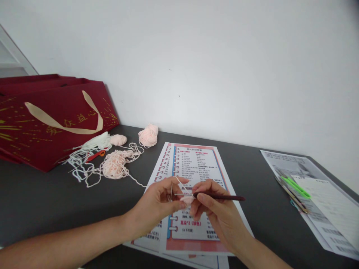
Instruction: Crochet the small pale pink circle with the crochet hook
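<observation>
1. The left hand's [157, 203] fingers pinch the pink crochet piece [187, 201] above the printed sheet [193, 158], presumably to steady it;
2. The right hand's [217, 211] fingers clamp the hook [227, 197] by its handle — likely for control;
3. The yarn tangle [115, 164] lies loose on the tabletop [56, 201] — probably to feed freely.

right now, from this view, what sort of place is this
Likely a craft workspace at a dark table: the right hand holds a crochet hook, a tangle of pale pink yarn lies to the left, and printed sheets lie below the hand.
</observation>
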A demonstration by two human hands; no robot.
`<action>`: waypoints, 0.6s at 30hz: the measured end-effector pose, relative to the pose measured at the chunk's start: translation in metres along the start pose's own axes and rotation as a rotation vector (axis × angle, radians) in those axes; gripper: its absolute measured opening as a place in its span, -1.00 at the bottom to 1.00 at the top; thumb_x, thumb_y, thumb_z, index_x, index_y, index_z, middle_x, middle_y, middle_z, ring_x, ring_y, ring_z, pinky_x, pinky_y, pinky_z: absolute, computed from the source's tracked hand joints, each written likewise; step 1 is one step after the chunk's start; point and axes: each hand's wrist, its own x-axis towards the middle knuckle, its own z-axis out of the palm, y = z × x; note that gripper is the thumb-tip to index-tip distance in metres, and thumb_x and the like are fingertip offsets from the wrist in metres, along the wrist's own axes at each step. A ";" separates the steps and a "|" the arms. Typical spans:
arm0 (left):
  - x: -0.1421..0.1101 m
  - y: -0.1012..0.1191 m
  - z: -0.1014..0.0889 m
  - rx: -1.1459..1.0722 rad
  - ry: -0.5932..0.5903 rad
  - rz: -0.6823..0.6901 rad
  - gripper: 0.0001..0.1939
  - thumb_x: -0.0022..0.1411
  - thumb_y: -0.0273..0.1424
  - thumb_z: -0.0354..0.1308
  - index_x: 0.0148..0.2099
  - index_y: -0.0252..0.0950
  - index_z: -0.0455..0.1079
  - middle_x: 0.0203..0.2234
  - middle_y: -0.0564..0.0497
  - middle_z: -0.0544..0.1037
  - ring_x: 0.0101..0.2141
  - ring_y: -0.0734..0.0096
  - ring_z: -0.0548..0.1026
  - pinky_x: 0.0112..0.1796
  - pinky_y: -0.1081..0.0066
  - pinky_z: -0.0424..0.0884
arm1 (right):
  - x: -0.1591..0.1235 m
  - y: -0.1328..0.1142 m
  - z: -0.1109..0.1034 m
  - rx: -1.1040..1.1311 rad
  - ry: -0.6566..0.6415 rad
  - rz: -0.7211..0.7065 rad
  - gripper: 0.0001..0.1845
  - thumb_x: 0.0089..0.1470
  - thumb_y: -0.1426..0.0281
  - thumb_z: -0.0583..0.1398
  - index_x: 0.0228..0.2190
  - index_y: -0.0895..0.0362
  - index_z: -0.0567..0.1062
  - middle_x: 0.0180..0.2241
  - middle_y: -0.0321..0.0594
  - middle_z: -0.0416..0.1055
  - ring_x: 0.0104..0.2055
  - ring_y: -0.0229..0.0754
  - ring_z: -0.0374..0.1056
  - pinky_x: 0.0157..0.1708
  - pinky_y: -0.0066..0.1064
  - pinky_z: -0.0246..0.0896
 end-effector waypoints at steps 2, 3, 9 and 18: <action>0.000 0.003 0.000 -0.022 -0.014 -0.038 -0.67 -0.04 -0.45 0.35 -0.16 -0.27 0.43 -0.50 0.12 0.42 -0.43 0.50 0.39 -0.30 0.42 0.31 | 0.000 0.000 0.000 0.003 0.001 0.005 -0.84 -0.08 0.39 0.34 -0.48 0.17 0.46 -0.61 -0.30 0.50 -0.62 -0.30 0.44 -0.66 -0.58 0.33; 0.000 0.004 -0.001 -0.031 -0.019 -0.056 -0.62 -0.05 -0.47 0.35 -0.12 -0.27 0.43 -0.51 0.13 0.42 -0.45 0.50 0.39 -0.32 0.43 0.31 | 0.000 0.001 0.000 0.005 0.001 0.013 -0.83 -0.07 0.39 0.34 -0.47 0.17 0.45 -0.60 -0.29 0.50 -0.62 -0.30 0.44 -0.67 -0.58 0.33; 0.003 0.000 -0.007 -0.177 -0.085 -0.106 -0.51 -0.05 -0.52 0.35 -0.01 -0.21 0.43 -0.56 0.15 0.45 -0.52 0.55 0.43 -0.40 0.49 0.30 | -0.001 0.000 -0.001 0.027 -0.024 0.092 -0.80 -0.04 0.35 0.32 -0.46 0.19 0.42 -0.65 -0.24 0.51 -0.64 -0.28 0.44 -0.67 -0.60 0.31; 0.007 0.000 -0.003 -0.161 -0.082 -0.080 -0.52 0.01 -0.46 0.34 0.02 -0.23 0.38 -0.47 0.14 0.42 -0.44 0.54 0.42 -0.33 0.46 0.31 | 0.000 0.003 0.002 -0.055 0.028 0.017 -0.82 -0.04 0.36 0.32 -0.46 0.18 0.43 -0.62 -0.28 0.50 -0.59 -0.30 0.44 -0.61 -0.55 0.38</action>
